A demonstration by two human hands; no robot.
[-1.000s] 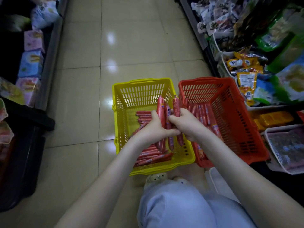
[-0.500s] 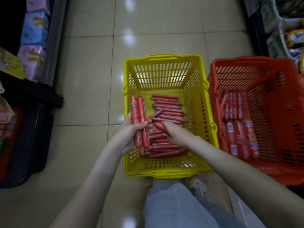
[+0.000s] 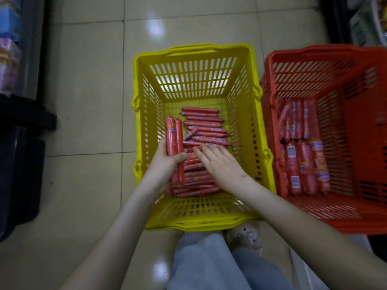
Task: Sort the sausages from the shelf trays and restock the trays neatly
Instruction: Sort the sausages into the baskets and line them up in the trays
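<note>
**Left hand grips two sausages over the yellow basket; right hand is spread above the pile**

The left hand (image 3: 165,164) is clamped on two sausages (image 3: 173,137). Its fingers wrap round them from the left and its thumb presses across their front. The pair lies side by side, long and red, with the far ends pointing away from the person and the near ends sticking out below the palm. One of them carries a small label near its far end.

Just beside it, the right hand (image 3: 219,166) holds nothing. Its fingers (image 3: 202,153) are straight and spread apart, palm down, reaching over the pile of sausages (image 3: 206,130). Whether the fingertips touch the pile cannot be told.

That pile lies on the floor of the yellow basket (image 3: 194,49). The sausages lie crosswise in a row running from the near wall toward the middle, and one short sausage (image 3: 190,133) sits tilted on top. The far part of the basket floor is bare mesh.

Touching the yellow basket's right side stands a red basket (image 3: 326,53). It holds packs of sausages (image 3: 301,164) laid lengthwise along its left wall, in a far row and a near row.

Both baskets stand on a tiled floor (image 3: 83,101). A dark shelf unit (image 3: 18,114) runs along the left edge, its goods blurred. At the bottom are the person's pale trousers (image 3: 209,266) and a shoe (image 3: 245,237) just behind the yellow basket.
</note>
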